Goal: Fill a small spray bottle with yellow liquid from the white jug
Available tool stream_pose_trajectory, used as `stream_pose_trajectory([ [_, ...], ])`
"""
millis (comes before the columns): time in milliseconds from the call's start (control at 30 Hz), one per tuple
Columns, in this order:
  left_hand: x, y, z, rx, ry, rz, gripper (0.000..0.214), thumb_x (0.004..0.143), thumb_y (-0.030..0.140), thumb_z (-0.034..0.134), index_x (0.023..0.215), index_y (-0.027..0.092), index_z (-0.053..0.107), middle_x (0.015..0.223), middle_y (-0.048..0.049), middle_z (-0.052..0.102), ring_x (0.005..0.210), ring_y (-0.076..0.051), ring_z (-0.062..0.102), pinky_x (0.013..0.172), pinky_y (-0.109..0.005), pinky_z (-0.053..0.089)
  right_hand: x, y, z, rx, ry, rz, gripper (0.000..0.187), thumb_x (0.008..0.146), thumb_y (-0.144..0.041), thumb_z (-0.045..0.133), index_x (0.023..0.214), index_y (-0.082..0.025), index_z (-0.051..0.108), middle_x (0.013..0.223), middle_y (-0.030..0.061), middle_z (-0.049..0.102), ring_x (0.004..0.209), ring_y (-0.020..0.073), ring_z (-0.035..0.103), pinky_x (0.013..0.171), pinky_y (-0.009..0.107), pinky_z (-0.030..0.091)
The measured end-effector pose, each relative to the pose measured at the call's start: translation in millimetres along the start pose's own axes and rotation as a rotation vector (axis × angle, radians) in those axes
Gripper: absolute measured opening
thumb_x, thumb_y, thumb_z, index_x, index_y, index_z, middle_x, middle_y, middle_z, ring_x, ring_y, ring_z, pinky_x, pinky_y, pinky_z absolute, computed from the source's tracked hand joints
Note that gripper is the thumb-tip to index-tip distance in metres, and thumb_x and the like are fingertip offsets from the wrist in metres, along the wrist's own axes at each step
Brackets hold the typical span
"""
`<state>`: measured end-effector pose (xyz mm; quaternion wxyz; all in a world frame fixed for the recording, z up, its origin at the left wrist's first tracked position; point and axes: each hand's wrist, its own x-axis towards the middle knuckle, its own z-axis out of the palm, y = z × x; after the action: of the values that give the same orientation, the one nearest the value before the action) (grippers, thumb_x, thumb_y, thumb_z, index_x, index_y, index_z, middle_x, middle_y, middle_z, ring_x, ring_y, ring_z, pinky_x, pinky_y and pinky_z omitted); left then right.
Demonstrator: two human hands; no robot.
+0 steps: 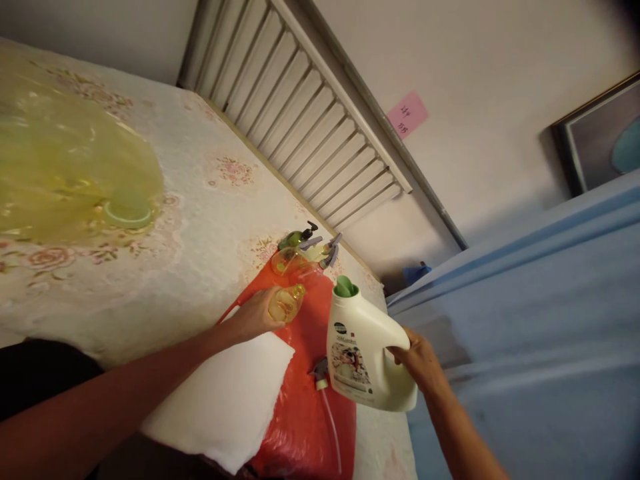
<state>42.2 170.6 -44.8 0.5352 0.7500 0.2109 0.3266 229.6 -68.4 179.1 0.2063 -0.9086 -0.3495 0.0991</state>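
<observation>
My left hand (257, 313) is wrapped round a small clear yellowish bottle (287, 304), which has no cap on its neck and tilts to the right. In my right hand (420, 360) is the handle of a large cream detergent jug (350, 347), its green spout (345, 287) uncapped and facing up. The jug's mouth is a short way from the bottle's, not touching. A loose spray trigger (321, 373) with its dip tube lies below, on a red plastic bag (305, 413). I cannot tell how full either vessel is.
Several pump and spray bottles (307, 250) stand at the far end of the red bag. A white cloth or paper sheet (225, 400) lies at the near side. A yellow plastic bag (75, 160) sits on the flowered tablecloth (200, 267) at left. Blue fabric (530, 320) hangs right; a radiator (300, 113) is behind.
</observation>
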Motion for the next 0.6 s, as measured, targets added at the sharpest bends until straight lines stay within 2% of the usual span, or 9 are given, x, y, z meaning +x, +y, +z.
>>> stream_pose_trajectory([
  [133, 2, 9, -14.2, 0.007, 0.028, 0.039, 0.053, 0.066, 0.035, 0.074, 0.115, 0.025, 0.056, 0.107, -0.0046, 0.068, 0.096, -0.026, 0.065, 0.085, -0.036, 0.052, 7, 3, 2, 0.228, 0.106, -0.020, 0.024, 0.062, -0.034, 0.064, 0.079, -0.018, 0.065, 0.065, -0.0012, 0.063, 0.062, 0.0170, 0.056, 0.059, 0.027, 0.043],
  [233, -4, 14, -29.6, 0.075, 0.074, -0.001, 0.063, 0.065, 0.036, 0.073, 0.122, 0.022, 0.052, 0.118, -0.0078, 0.065, 0.108, -0.028, 0.062, 0.095, -0.039, 0.049, 16, 4, 15, 0.375, 0.150, -0.009, 0.033, 0.058, -0.033, 0.068, 0.086, -0.017, 0.067, 0.076, 0.0020, 0.070, 0.068, 0.0204, 0.060, 0.064, 0.030, 0.045],
  [333, -16, 17, -43.6, 0.125, 0.130, -0.050, 0.072, 0.065, 0.041, 0.071, 0.130, 0.019, 0.046, 0.129, -0.0118, 0.060, 0.121, -0.031, 0.056, 0.103, -0.040, 0.045, 28, 3, 40, 0.529, 0.200, -0.024, 0.036, 0.057, -0.031, 0.067, 0.090, -0.016, 0.068, 0.080, 0.0038, 0.071, 0.068, 0.0202, 0.061, 0.065, 0.029, 0.046],
  [433, -32, 21, -53.2, 0.139, 0.146, -0.087, 0.072, 0.068, 0.044, 0.069, 0.132, 0.021, 0.045, 0.130, -0.0098, 0.061, 0.120, -0.029, 0.058, 0.102, -0.038, 0.047, 44, 0, 74, 0.634, 0.238, -0.054, 0.042, 0.058, -0.031, 0.063, 0.097, -0.017, 0.068, 0.085, 0.0033, 0.073, 0.073, 0.0196, 0.061, 0.068, 0.029, 0.047],
  [500, -43, 24, -56.9, 0.149, 0.168, -0.106, 0.073, 0.068, 0.046, 0.068, 0.132, 0.022, 0.045, 0.131, -0.0092, 0.061, 0.119, -0.029, 0.059, 0.100, -0.037, 0.049, 52, -5, 97, 0.709, 0.284, -0.054, 0.041, 0.057, -0.032, 0.062, 0.095, -0.016, 0.069, 0.084, 0.0035, 0.072, 0.072, 0.0194, 0.061, 0.069, 0.030, 0.047],
  [600, -58, 29, -57.8, 0.141, 0.186, -0.131, 0.075, 0.066, 0.048, 0.069, 0.132, 0.022, 0.045, 0.131, -0.0086, 0.063, 0.116, -0.030, 0.062, 0.096, -0.036, 0.052, 60, -14, 128, 0.891, 0.248, -0.070, 0.043, 0.055, -0.028, 0.062, 0.097, -0.017, 0.068, 0.088, 0.0043, 0.073, 0.074, 0.0195, 0.061, 0.072, 0.031, 0.049],
])
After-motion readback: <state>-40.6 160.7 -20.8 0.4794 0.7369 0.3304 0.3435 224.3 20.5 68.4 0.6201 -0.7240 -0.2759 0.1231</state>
